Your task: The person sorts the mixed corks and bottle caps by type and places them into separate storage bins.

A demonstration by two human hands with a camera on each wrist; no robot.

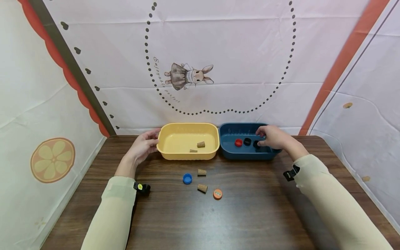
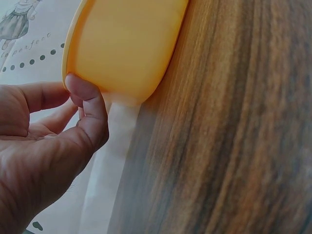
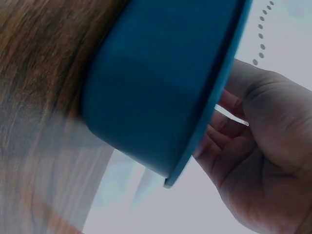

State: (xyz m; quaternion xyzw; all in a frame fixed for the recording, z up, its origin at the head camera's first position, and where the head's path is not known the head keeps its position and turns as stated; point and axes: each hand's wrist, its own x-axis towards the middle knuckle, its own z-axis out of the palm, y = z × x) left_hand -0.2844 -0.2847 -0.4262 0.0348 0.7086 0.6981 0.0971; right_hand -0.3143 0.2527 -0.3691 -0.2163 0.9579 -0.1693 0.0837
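Observation:
At the left end of the yellow bin (image 1: 188,157), my left hand (image 1: 142,148) pinches the rim between thumb and fingers; the left wrist view shows the thumb (image 2: 82,88) over the edge. Two corks lie inside, one larger cork (image 1: 201,144) and one partly visible cork (image 1: 193,151). My right hand (image 1: 272,136) reaches over the right side of the blue bin (image 1: 247,155), thumb and fingers spread apart. Its thumb overlaps a black cap (image 1: 256,143). Beside that lie another black cap (image 1: 247,141) and a red cap (image 1: 238,142). In the right wrist view the bin wall (image 3: 146,92) hides the fingertips.
On the brown wooden table (image 1: 243,215), in front of the bins, lie a blue cap (image 1: 187,178), an upper cork (image 1: 201,172), a lower cork (image 1: 202,188) and an orange cap (image 1: 217,194). A printed cloth (image 1: 237,62) hangs right behind both bins.

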